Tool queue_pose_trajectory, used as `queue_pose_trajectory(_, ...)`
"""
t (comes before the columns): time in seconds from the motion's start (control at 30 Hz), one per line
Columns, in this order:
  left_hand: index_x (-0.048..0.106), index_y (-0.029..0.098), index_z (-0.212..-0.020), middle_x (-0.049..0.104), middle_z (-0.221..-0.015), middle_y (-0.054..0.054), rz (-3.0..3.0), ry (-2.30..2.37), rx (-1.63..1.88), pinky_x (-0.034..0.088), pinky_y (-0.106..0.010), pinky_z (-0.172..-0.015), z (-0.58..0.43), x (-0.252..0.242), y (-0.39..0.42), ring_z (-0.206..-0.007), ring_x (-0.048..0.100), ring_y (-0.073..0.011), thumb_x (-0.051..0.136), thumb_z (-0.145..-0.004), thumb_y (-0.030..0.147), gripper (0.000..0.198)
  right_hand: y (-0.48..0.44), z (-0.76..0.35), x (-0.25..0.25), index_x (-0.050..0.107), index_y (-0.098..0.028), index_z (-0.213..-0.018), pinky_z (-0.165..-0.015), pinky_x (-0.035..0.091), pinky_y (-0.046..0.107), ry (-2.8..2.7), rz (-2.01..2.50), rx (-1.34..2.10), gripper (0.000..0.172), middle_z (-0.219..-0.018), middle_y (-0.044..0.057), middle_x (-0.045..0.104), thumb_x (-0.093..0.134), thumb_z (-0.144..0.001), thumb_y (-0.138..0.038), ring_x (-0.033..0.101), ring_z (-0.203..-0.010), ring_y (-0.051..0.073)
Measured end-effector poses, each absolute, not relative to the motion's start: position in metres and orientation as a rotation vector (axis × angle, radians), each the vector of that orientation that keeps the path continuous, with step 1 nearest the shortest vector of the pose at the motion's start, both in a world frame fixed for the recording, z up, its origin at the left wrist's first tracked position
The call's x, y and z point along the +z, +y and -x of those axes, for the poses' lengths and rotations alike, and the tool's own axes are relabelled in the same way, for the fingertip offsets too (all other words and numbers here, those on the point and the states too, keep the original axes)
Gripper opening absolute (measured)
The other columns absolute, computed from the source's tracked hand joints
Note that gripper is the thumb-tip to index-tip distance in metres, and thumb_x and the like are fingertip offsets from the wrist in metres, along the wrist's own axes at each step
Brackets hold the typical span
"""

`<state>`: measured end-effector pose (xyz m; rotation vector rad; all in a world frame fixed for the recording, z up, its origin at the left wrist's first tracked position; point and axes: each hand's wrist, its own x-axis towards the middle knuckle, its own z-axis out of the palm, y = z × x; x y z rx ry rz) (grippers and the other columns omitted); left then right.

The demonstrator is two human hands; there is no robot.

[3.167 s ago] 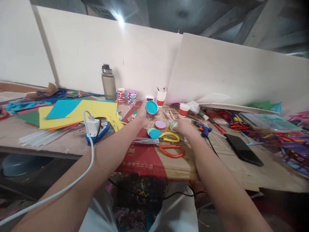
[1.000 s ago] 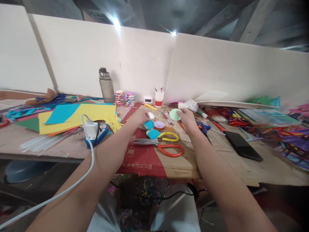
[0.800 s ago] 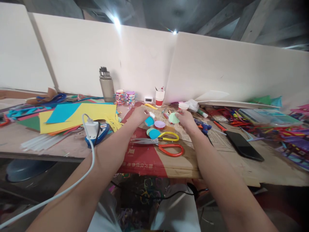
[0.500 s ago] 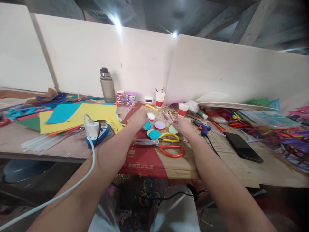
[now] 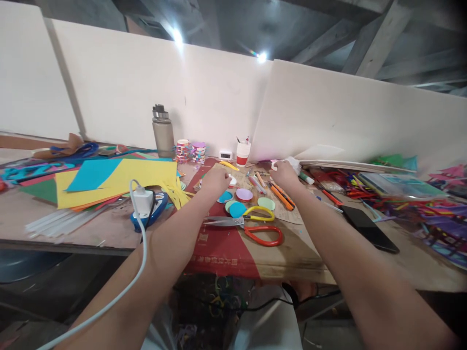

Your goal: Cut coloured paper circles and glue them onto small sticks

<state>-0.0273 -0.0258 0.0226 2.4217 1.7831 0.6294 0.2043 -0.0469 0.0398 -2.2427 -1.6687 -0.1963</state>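
Observation:
My right hand (image 5: 286, 176) is at the back right of the work area, fingers closed on a paper cup (image 5: 273, 166). Only a bit of the cup's white edge shows; the rest is behind the hand. My left hand (image 5: 215, 180) is curled beside a small white-topped round piece (image 5: 232, 181); whether anything is in its fingers is hidden. Close by lie a purple disc (image 5: 244, 194), a blue disc (image 5: 225, 197), another blue disc (image 5: 238, 210) and a pale green disc (image 5: 266, 204). Large scissors (image 5: 263, 235) with red and yellow handles lie in front of them.
Orange utility knives (image 5: 281, 195) and pens (image 5: 257, 183) lie between my arms. Behind stand a paper cup with pens (image 5: 242, 152), a small digital clock (image 5: 225, 155) and a bottle (image 5: 163, 132). Coloured sheets (image 5: 146, 177) and a white cable (image 5: 143, 248) are left; a phone (image 5: 367, 228) is right.
My right hand has moved right and back from the pens and green disc to the paper cup. My left hand has shifted slightly away from the blue disc. The view has tilted a little.

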Motion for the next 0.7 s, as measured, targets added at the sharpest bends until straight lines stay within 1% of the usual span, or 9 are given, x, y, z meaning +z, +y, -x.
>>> queue_pose_trajectory(0.07,0.077,0.019,-0.088,0.076,-0.098,-0.010,-2.438,1.726,0.724,0.049,-0.029,-0.078,0.026,0.022,-0.025,-0.094,0.068,-0.0233,0.052,-0.088,0.029,0.027,-0.037,-0.211,0.037,0.056,-0.006,-0.133,-0.094,0.044,0.032,-1.625,2.299,-0.233,0.044,-0.137,0.021,0.056,0.052,-0.092,-0.022,0.057,-0.121,0.028)
queue_pose_trajectory(0.1,0.076,0.018,-0.085,0.075,-0.095,-0.010,-2.457,1.683,0.770,0.048,-0.029,-0.077,0.025,0.022,-0.025,-0.092,0.068,-0.0225,0.052,-0.088,0.027,0.026,-0.033,-0.213,0.035,0.052,-0.006,-0.136,-0.096,0.044,0.033,-1.622,2.323,-0.236,0.047,-0.140,0.021,0.053,0.053,-0.091,-0.021,0.056,-0.123,0.030)
queue_pose_trajectory(0.17,0.076,0.018,-0.082,0.075,-0.092,-0.009,-2.482,1.597,0.867,0.047,-0.029,-0.079,0.024,0.023,-0.026,-0.090,0.067,-0.0214,0.052,-0.089,0.027,0.026,-0.025,-0.217,0.029,0.049,-0.005,-0.137,-0.097,0.044,0.035,-1.626,2.359,-0.223,0.048,-0.141,0.022,0.051,0.052,-0.092,-0.021,0.056,-0.123,0.031)
queue_pose_trajectory(0.27,0.075,0.019,-0.084,0.076,-0.092,-0.007,-2.426,1.542,0.919,0.046,-0.029,-0.079,0.022,0.026,-0.031,-0.088,0.067,-0.0204,0.051,-0.090,0.027,0.026,-0.017,-0.222,0.020,0.049,-0.005,-0.135,-0.095,0.045,0.037,-1.645,2.385,-0.209,0.045,-0.139,0.024,0.052,0.049,-0.092,-0.018,0.056,-0.123,0.032)
queue_pose_trajectory(0.4,0.073,0.019,-0.076,0.075,-0.090,-0.006,-2.390,1.492,0.960,0.046,-0.029,-0.075,0.022,0.029,-0.036,-0.085,0.066,-0.0193,0.052,-0.090,0.026,0.025,-0.010,-0.226,0.010,0.054,-0.002,-0.129,-0.090,0.045,0.036,-1.676,2.390,-0.206,0.041,-0.130,0.026,0.057,0.049,-0.090,-0.012,0.058,-0.119,0.032)
queue_pose_trajectory(0.53,0.070,0.018,-0.071,0.073,-0.082,-0.006,-2.387,1.416,0.979,0.047,-0.029,-0.074,0.022,0.026,-0.034,-0.080,0.065,-0.0189,0.053,-0.089,0.024,0.025,-0.010,-0.229,0.007,0.062,-0.003,-0.123,-0.086,0.044,0.033,-1.691,2.361,-0.213,0.038,-0.123,0.024,0.061,0.044,-0.089,-0.007,0.061,-0.112,0.029)
queue_pose_trajectory(0.63,0.071,0.017,-0.081,0.073,-0.090,-0.007,-2.308,1.340,1.028,0.049,-0.030,-0.079,0.020,0.023,-0.032,-0.084,0.066,-0.0184,0.057,-0.088,0.023,0.017,-0.015,-0.223,0.014,0.067,-0.006,-0.117,-0.089,0.044,0.033,-1.708,2.217,-0.283,0.036,-0.122,0.022,0.061,0.042,-0.091,-0.008,0.061,-0.109,0.028)
queue_pose_trajectory(0.67,0.071,0.017,-0.087,0.073,-0.094,-0.007,-2.280,1.315,1.050,0.050,-0.030,-0.081,0.019,0.021,-0.031,-0.086,0.066,-0.0185,0.060,-0.087,0.023,0.013,-0.019,-0.218,0.017,0.068,-0.006,-0.114,-0.090,0.044,0.034,-1.726,2.121,-0.318,0.035,-0.121,0.021,0.062,0.041,-0.093,-0.010,0.060,-0.109,0.027)
queue_pose_trajectory(0.7,0.071,0.017,-0.096,0.072,-0.100,-0.007,-2.261,1.290,1.074,0.050,-0.031,-0.084,0.018,0.019,-0.029,-0.090,0.066,-0.0189,0.063,-0.085,0.022,0.015,-0.023,-0.212,0.020,0.070,-0.007,-0.110,-0.092,0.044,0.034,-1.756,2.007,-0.351,0.034,-0.119,0.021,0.062,0.041,-0.094,-0.013,0.060,-0.108,0.027)
